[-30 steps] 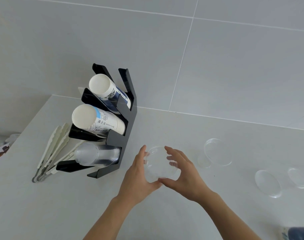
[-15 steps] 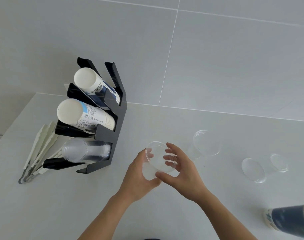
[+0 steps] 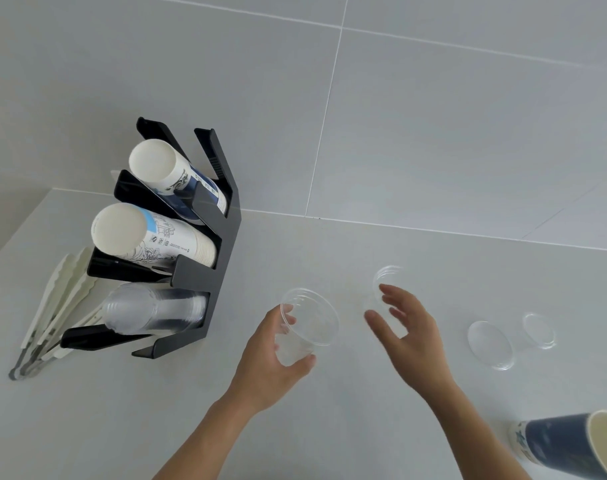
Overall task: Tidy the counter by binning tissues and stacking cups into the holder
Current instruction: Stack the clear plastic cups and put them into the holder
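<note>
Counter (image 3: 329, 427) roomy; left hand (image 3: 272, 362) grips clear cup (image 3: 307, 323), right hand (image 3: 404, 327) open, empty.

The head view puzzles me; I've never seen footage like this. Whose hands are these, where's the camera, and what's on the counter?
No machine here: a person wears a camera on the head, looking down at their own bare hands. The left hand holds a clear plastic cup. The right hand is open, reaching toward another clear cup on the white counter. At left, a black holder stores cup stacks, with white tongs beside it. At right lie two more clear cups and a dark blue paper cup.
</note>
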